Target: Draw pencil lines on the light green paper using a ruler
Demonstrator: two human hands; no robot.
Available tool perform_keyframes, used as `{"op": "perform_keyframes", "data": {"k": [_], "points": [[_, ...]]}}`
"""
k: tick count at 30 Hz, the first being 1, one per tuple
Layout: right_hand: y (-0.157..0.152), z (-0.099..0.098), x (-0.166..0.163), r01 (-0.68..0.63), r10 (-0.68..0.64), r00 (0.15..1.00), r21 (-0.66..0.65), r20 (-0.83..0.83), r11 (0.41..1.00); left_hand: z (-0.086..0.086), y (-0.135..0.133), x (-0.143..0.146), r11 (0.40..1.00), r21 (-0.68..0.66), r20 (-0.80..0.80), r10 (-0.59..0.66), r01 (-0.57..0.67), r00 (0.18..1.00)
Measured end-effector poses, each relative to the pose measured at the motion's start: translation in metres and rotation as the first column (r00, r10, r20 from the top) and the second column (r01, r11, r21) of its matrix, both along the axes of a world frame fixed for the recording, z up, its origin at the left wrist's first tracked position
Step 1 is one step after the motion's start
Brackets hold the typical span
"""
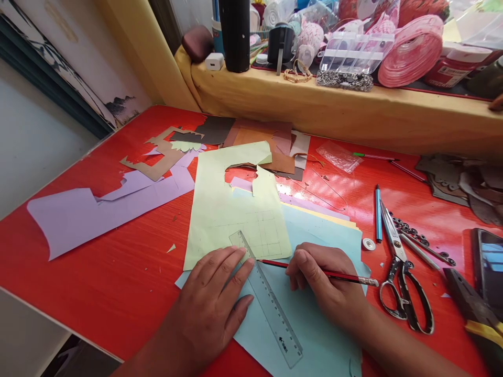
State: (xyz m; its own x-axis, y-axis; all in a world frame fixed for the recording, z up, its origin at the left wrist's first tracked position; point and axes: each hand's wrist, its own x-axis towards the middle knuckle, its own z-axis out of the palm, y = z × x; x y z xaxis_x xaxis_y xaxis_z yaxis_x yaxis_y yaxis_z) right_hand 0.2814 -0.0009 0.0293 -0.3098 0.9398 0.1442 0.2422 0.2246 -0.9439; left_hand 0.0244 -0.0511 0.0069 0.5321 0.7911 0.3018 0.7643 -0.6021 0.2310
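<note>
My left hand [214,293] lies flat, its fingers stretched over the upper part of a clear plastic ruler [275,309]. The ruler slants across the lower edge of a pale green paper [220,209] and onto the light blue sheets [314,324] beneath. Faint pencil lines form a grid on the green paper, which has a ragged hole cut near its top. Between the fingers of my right hand [328,275] is a red and black pencil [348,276], its tip beside the ruler's edge near the green paper's lower border.
Right of the papers lie scissors [396,262], a blue pen [378,213], pliers [469,303] and a phone [489,262]. Purple paper offcuts [118,220] and brown scraps [157,162] spread over the red table [118,288]. A cloth-covered ledge [275,99] with craft supplies runs behind.
</note>
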Motion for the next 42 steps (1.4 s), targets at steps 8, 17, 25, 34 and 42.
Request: {"op": "perform_keyframes", "data": {"k": [8,17,25,34,42], "points": [[0.0005,-0.0012,-0.0001,0.0,0.0,1.0,0.003,0.007,1.0,0.0005,0.0007,-0.0015,1.0,0.007,-0.011,-0.013,0.013,1.0],[0.0004,0.001,0.0001,0.016,-0.016,1.0,-0.001,-0.007,1.0,0.0014,0.0007,-0.0006,1.0,0.007,-0.004,-0.016,0.016,1.0],[0.0015,-0.001,-0.0001,0.141,-0.153,0.981,-0.104,-0.12,0.985,0.0043,-0.0012,-0.0002,0.998,0.046,0.04,0.034,-0.036,0.999],[0.0012,-0.0048,-0.0002,0.146,-0.161,0.975,-0.107,-0.151,0.983,0.0031,-0.0025,0.0005,0.997,0.032,0.062,-0.076,0.074,0.995],[0.0014,-0.0034,-0.0003,0.157,-0.171,0.975,-0.104,-0.143,0.982,0.0038,-0.0004,-0.0001,0.992,0.029,0.019,-0.123,0.123,0.992]]}}
